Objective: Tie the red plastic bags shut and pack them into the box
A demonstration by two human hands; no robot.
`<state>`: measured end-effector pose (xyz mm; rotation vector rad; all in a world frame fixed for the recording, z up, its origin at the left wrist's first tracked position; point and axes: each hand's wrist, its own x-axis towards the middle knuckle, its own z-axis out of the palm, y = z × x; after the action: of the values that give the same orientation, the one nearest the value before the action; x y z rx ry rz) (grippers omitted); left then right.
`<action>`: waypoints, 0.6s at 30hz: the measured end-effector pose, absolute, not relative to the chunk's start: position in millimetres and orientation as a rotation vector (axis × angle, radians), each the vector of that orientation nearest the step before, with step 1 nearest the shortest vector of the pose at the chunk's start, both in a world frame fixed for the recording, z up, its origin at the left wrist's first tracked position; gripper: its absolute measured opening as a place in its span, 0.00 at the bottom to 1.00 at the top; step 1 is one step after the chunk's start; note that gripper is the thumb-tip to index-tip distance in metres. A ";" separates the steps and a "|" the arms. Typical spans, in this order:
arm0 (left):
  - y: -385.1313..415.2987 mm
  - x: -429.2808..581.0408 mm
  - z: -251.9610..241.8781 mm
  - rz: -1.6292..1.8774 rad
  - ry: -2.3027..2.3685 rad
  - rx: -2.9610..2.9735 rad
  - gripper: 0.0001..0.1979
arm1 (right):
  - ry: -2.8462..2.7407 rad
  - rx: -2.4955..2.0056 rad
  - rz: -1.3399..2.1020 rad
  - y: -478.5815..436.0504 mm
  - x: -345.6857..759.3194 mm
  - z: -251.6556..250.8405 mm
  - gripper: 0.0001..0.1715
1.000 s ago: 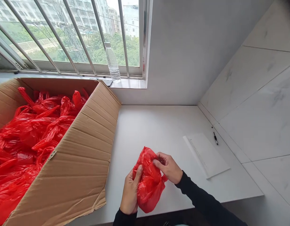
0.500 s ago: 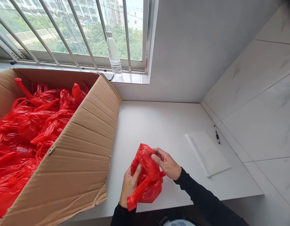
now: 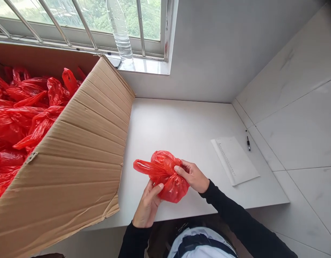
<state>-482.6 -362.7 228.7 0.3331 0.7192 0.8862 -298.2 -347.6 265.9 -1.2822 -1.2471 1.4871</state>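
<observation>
A knotted red plastic bag [image 3: 172,190] is held up over the front part of the white table, one looped handle pointing left. My left hand [image 3: 149,202] supports it from the lower left, thumb on its side and the other fingers partly hidden beneath. On the right, my right hand [image 3: 192,175] pinches the bag near its knot between thumb and fingers. What the bag contains cannot be made out.
A large cardboard box [image 3: 81,154] full of red bags [image 3: 17,122] stands at left. White sheets [image 3: 235,161] and a black pen [image 3: 248,144] lie on the table [image 3: 181,122] at right. A clear bottle [image 3: 123,43] stands on the windowsill beside a phone [image 3: 115,62].
The bag has turned in my hands, so its handle now points left instead of down. My left hand has shifted lower on it. The view has tilted downward.
</observation>
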 end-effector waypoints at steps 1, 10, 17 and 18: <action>-363.3 -482.1 228.3 0.901 0.727 0.371 0.30 | -1.225 -1.266 1.524 -347.1 -297.0 266.3 0.19; -355.7 -486.8 216.5 0.972 0.779 0.496 0.36 | -1.271 -1.251 1.597 -348.6 -292.2 263.6 0.20; -354.1 -485.0 220.0 1.005 0.805 0.404 0.34 | -1.291 -1.163 1.691 -349.9 -296.6 262.5 0.24; -354.9 -484.4 221.5 1.003 0.796 0.383 0.33 | -1.275 -1.159 1.686 -350.1 -297.2 261.9 0.24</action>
<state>-484.4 -354.9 221.5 0.3827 0.7963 1.0035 -297.2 -350.1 261.9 -1.1589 -1.2750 1.6857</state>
